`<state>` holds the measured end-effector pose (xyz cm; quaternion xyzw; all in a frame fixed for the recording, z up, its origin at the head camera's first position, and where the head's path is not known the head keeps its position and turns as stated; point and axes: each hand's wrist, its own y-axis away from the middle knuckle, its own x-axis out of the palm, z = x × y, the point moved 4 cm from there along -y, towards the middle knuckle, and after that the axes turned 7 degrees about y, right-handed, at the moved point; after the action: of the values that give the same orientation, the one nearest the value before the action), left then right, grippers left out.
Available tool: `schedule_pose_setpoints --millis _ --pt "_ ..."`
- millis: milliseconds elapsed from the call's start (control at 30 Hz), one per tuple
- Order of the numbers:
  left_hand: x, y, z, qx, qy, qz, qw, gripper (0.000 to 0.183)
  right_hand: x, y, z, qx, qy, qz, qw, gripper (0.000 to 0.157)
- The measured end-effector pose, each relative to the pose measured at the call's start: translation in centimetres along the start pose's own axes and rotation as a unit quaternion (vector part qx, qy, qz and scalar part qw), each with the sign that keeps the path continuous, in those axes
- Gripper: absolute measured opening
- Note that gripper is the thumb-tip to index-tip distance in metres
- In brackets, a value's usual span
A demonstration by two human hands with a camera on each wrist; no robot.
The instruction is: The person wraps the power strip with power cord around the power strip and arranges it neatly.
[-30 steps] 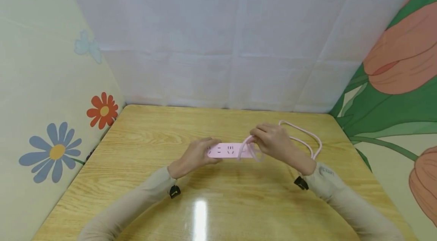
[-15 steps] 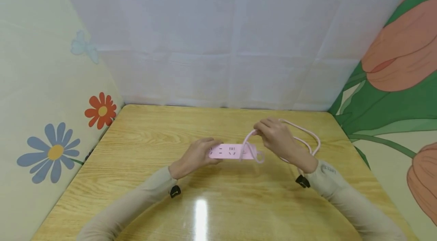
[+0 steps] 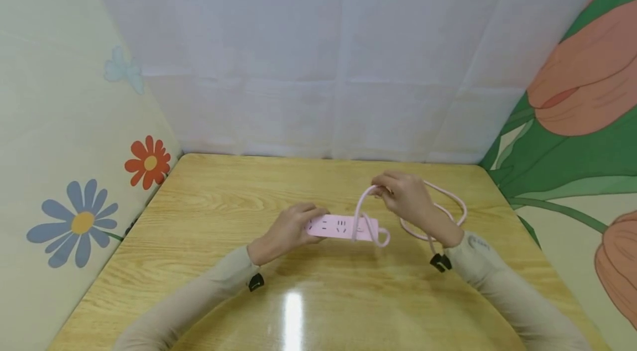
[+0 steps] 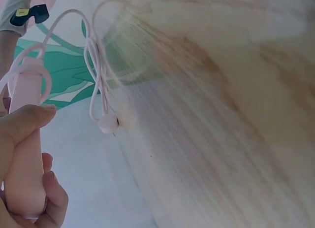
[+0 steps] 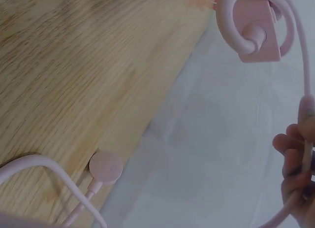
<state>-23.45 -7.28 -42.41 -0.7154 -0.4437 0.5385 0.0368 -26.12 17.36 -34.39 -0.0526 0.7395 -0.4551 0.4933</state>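
A pink power strip is held by its left end in my left hand, thumb on one side and fingers curled round the other. Its pink cord leaves the right end in a small loop and passes round the strip near that end. Above and to the right of the strip, my right hand grips the cord, which arches down from the fingertips. In the right wrist view the fingers curl about the cord. The round pink plug lies on the wooden table.
Slack cord loops on the table beyond and beside the right hand. A white cloth hangs along the back edge. Flower-painted panels stand at the left and right.
My right hand has drawn the cord up and away from the strip, so its arch is taller. The strip has shifted slightly right, its right end tipping lower.
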Motion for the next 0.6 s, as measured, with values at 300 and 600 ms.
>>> schedule_pose_setpoints --millis 300,600 --pt "-0.3 0.4 0.4 0.011 -0.005 -0.019 0.9997 0.051 0.3 -0.4 -0.6 0.032 -0.059 -0.016 0.998 0.022" --pt "-0.9 0.5 0.4 0.023 0.009 -0.041 0.9989 0.050 1.1 -0.4 -0.7 0.040 -0.056 -0.009 0.998 0.020"
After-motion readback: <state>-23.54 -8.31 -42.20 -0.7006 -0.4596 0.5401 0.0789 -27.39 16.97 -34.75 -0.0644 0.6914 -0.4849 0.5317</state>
